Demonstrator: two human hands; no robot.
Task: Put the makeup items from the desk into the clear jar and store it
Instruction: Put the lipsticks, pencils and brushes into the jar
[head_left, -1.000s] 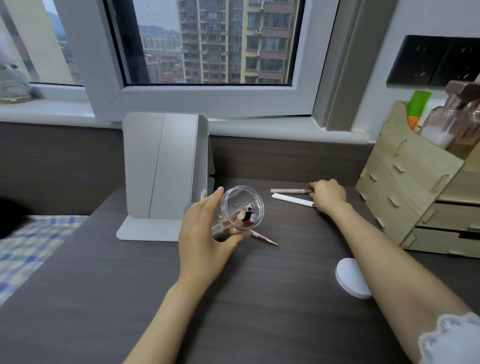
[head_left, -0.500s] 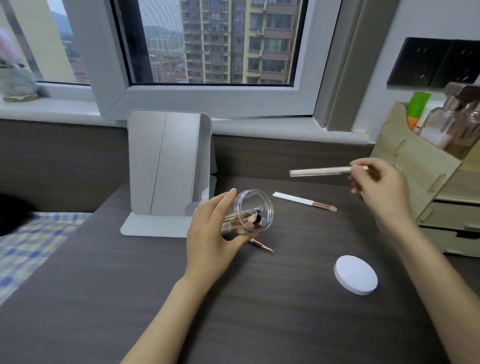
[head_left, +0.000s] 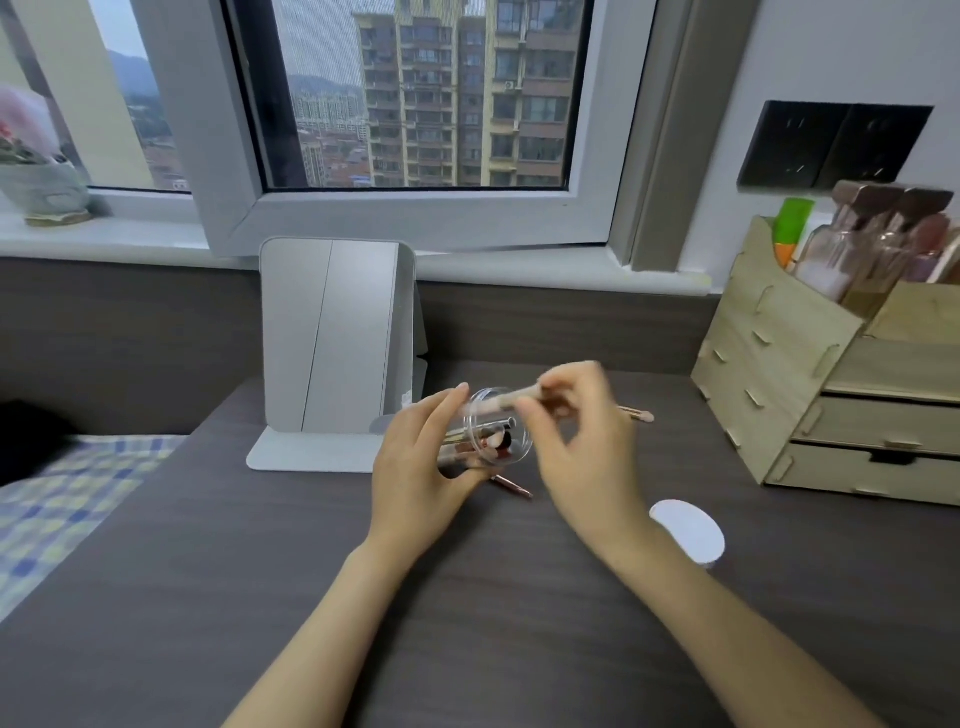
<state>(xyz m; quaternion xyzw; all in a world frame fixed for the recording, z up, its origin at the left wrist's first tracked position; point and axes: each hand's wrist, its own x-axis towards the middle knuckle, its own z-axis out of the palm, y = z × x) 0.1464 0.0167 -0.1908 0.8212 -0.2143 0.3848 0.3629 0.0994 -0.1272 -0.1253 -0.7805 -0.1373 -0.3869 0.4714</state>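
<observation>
My left hand (head_left: 421, 467) grips the clear jar (head_left: 493, 431), tilted with its mouth toward the right above the dark desk (head_left: 260, 597); several makeup items lie inside it. My right hand (head_left: 576, 447) pinches a pale pink makeup pen (head_left: 506, 402), whose left end is at the jar's rim. A white brush with a rose-gold tip (head_left: 636, 414) lies on the desk behind my right hand, mostly hidden. A thin rose-gold stick (head_left: 511, 487) lies on the desk just below the jar.
A round white lid (head_left: 688, 530) lies on the desk at the right. A wooden drawer organiser (head_left: 831, 395) with bottles stands at the far right. A folded grey mirror stand (head_left: 332, 353) is behind the jar. A checked cloth (head_left: 62, 509) borders the desk's left.
My right hand picked the pink pen up from the back of the desk and carried it left to the jar's mouth. My left hand kept holding the jar in place.
</observation>
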